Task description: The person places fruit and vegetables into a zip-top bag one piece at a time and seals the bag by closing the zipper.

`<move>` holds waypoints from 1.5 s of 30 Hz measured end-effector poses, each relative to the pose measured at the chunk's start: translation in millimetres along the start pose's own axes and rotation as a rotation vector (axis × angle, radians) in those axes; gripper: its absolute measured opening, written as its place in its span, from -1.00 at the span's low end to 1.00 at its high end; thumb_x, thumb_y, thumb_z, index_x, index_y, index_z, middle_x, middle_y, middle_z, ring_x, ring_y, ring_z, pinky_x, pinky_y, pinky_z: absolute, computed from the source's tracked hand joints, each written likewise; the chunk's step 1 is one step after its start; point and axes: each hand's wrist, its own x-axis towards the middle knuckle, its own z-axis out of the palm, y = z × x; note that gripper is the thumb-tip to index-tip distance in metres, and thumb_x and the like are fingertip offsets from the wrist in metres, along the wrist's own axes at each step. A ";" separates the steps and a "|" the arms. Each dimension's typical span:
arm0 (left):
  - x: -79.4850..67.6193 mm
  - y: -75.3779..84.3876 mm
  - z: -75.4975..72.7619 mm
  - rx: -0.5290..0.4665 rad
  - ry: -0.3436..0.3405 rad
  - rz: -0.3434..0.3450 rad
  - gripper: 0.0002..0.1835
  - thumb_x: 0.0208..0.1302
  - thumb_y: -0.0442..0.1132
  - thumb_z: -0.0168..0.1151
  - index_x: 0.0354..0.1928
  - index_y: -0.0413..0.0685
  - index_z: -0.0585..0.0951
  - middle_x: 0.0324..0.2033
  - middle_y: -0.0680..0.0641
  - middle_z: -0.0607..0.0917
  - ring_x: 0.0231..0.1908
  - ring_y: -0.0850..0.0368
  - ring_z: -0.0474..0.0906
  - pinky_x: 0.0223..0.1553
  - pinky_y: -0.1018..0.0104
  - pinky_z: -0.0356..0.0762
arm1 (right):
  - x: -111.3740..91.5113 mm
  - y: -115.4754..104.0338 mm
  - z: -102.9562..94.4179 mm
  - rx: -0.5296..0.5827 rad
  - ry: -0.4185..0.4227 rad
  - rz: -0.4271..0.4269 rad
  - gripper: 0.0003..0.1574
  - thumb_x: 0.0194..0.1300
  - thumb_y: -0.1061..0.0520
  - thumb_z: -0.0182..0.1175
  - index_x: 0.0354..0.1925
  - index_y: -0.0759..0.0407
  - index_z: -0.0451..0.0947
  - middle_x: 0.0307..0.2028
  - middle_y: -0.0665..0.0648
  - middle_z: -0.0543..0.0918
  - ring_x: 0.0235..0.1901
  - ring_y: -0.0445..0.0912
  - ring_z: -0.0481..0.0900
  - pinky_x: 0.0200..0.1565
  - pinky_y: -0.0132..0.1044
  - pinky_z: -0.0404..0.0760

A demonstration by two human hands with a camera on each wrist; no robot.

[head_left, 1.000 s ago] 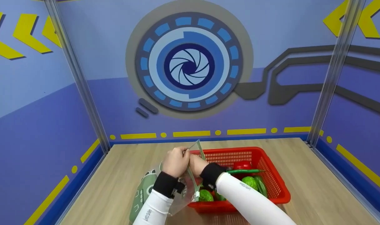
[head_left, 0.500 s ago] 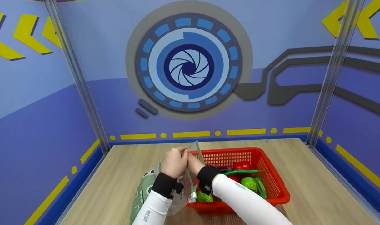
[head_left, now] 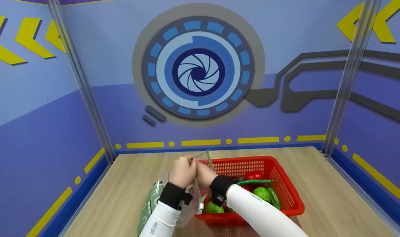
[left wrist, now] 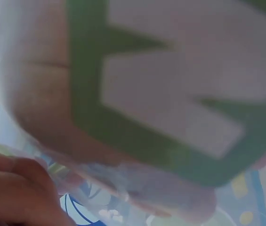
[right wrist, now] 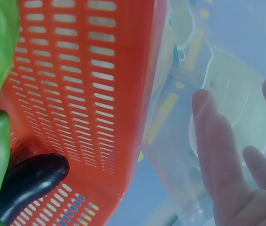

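A clear zip bag printed in green stands to the left of the red basket, its mouth tilted toward the basket. My left hand grips the bag's upper edge with curled fingers. Against it, my right hand pinches the same edge of the mouth. Its outer fingers reach out fairly straight near the film in the right wrist view. A pale zip slider hangs at the mouth's near end. In the left wrist view, blurred green print hides most of the left hand.
The red basket holds toy-like vegetables: green cabbages, a long green chili, a cucumber, a red vegetable and a dark eggplant. Printed walls enclose the wooden table at the back and sides.
Both hands have shifted slightly left with the bag's mouth, and the slider has come a little left. The grip looks the same; the basket stays put.
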 end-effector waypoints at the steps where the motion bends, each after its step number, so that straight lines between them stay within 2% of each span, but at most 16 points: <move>1: 0.0 -0.2 -0.1 0.000 -0.003 -0.003 -0.77 0.43 -0.26 0.18 -0.18 -0.17 0.80 -0.27 -0.23 0.83 -0.30 -0.15 0.77 -0.27 0.01 0.69 | -0.2 1.0 0.2 0.020 0.004 0.005 -0.34 0.41 0.22 0.22 0.38 0.44 0.31 0.28 0.44 0.51 0.28 0.31 0.50 0.33 0.17 0.44; 5: 0.3 -0.7 -0.1 -0.003 -0.011 -0.010 -0.78 0.44 -0.26 0.18 -0.21 -0.16 0.80 -0.31 -0.20 0.82 -0.41 -0.03 0.72 -0.39 0.13 0.63 | -2.5 1.4 -1.3 0.079 0.022 0.043 -0.28 0.39 0.21 0.21 0.41 0.43 0.28 0.32 0.45 0.48 0.32 0.31 0.48 0.35 0.20 0.41; 7: 0.5 -0.9 0.0 -0.010 -0.014 -0.010 -0.78 0.44 -0.26 0.17 -0.24 -0.16 0.79 -0.40 -0.18 0.79 -0.51 0.05 0.63 -0.46 0.20 0.53 | -4.6 -0.3 -3.7 0.091 0.038 0.055 -0.32 0.38 0.24 0.18 0.40 0.40 0.31 0.31 0.44 0.51 0.30 0.30 0.51 0.33 0.19 0.44; 12: 1.5 -0.7 0.2 -0.025 -0.022 -0.011 -0.76 0.44 -0.27 0.16 -0.35 -0.16 0.75 -0.61 -0.09 0.63 -0.64 0.15 0.38 -0.54 0.31 0.32 | -12.7 -3.2 -13.2 0.113 0.075 0.043 -0.40 0.29 0.38 0.12 0.31 0.33 0.48 0.09 0.35 0.69 0.04 0.22 0.67 0.08 0.07 0.65; 15: 1.5 0.0 0.0 -0.013 -0.021 -0.015 -0.76 0.44 -0.27 0.16 -0.34 -0.16 0.76 -0.59 -0.10 0.67 -0.63 0.16 0.40 -0.55 0.31 0.33 | -17.3 -1.6 -20.6 0.134 0.104 0.031 -0.55 0.32 0.35 0.19 0.18 0.30 0.59 -0.08 0.28 0.75 -0.14 0.10 0.71 -0.09 -0.12 0.68; 19: 0.9 1.1 -0.1 0.025 -0.014 -0.029 -0.77 0.44 -0.24 0.18 -0.27 -0.14 0.78 -0.51 -0.12 0.74 -0.60 0.14 0.48 -0.55 0.29 0.37 | -23.3 2.8 -33.6 0.204 0.153 0.037 -0.72 0.39 0.25 0.24 0.04 0.27 0.66 -0.16 0.24 0.76 -0.21 0.00 0.71 -0.17 -0.28 0.65; 24: 1.0 1.7 1.1 0.049 -0.020 -0.038 -0.76 0.44 -0.22 0.18 -0.35 -0.11 0.75 -0.64 -0.01 0.58 -0.65 0.18 0.37 -0.60 0.32 0.24 | -32.9 14.5 -50.8 0.348 0.190 0.060 -0.78 0.44 0.23 0.23 -0.01 0.31 0.65 -0.15 0.35 0.74 -0.24 0.12 0.73 -0.20 -0.22 0.71; 27: 1.3 1.9 1.9 0.030 -0.021 -0.031 -0.76 0.45 -0.23 0.17 -0.34 -0.13 0.75 -0.67 0.04 0.49 -0.68 0.20 0.30 -0.62 0.35 0.19 | -38.6 24.6 -60.0 0.392 0.231 0.074 -0.76 0.48 0.20 0.21 -0.02 0.35 0.63 -0.21 0.39 0.73 -0.36 0.03 0.69 -0.27 -0.20 0.69; 29: 1.2 1.8 2.6 0.022 -0.018 -0.024 -0.76 0.46 -0.23 0.17 -0.30 -0.13 0.76 -0.67 0.05 0.49 -0.69 0.21 0.30 -0.63 0.35 0.19 | -42.5 29.5 -66.3 0.404 0.261 0.097 -0.76 0.50 0.22 0.17 -0.01 0.39 0.60 -0.25 0.43 0.70 -0.42 -0.07 0.61 -0.31 -0.23 0.65; 31: 0.8 1.8 2.8 0.018 -0.014 -0.024 -0.76 0.45 -0.23 0.17 -0.26 -0.13 0.78 -0.67 0.05 0.51 -0.70 0.23 0.30 -0.64 0.36 0.20 | -46.3 37.3 -71.2 0.414 0.305 0.129 -0.74 0.51 0.20 0.17 0.00 0.39 0.58 -0.32 0.38 0.68 -0.45 -0.08 0.56 -0.33 -0.28 0.60; 33: 0.2 1.7 3.2 0.020 -0.011 -0.027 -0.77 0.45 -0.22 0.17 -0.22 -0.13 0.79 -0.66 0.04 0.55 -0.70 0.23 0.32 -0.64 0.35 0.21 | -49.4 47.1 -75.1 0.403 0.342 0.177 -0.75 0.52 0.20 0.15 0.02 0.37 0.56 -0.30 0.34 0.68 -0.41 -0.04 0.58 -0.29 -0.28 0.58; 36: -0.3 1.4 3.5 0.030 -0.008 -0.036 -0.77 0.45 -0.21 0.18 -0.20 -0.12 0.80 -0.64 0.02 0.58 -0.69 0.22 0.34 -0.64 0.35 0.23 | -53.6 66.2 -77.0 0.359 0.381 0.263 -0.72 0.50 0.14 0.19 0.05 0.30 0.54 -0.20 0.24 0.70 -0.24 0.04 0.64 -0.17 -0.23 0.60; 41: -0.9 1.3 3.6 0.027 -0.010 -0.041 -0.76 0.45 -0.21 0.18 -0.16 -0.13 0.80 -0.61 0.00 0.62 -0.68 0.22 0.35 -0.64 0.34 0.24 | -59.4 90.2 -72.3 0.260 0.374 0.380 -0.70 0.46 0.17 0.21 0.09 0.28 0.55 0.00 0.31 0.69 -0.02 0.14 0.66 0.04 -0.02 0.63; 45: -1.4 1.1 3.5 0.004 -0.017 -0.042 -0.75 0.45 -0.23 0.18 -0.12 -0.16 0.79 -0.59 -0.02 0.65 -0.69 0.24 0.34 -0.65 0.36 0.22 | -61.9 100.8 -63.6 0.208 0.343 0.442 -0.65 0.42 0.20 0.24 0.12 0.33 0.56 0.04 0.34 0.68 0.04 0.18 0.65 0.08 0.04 0.63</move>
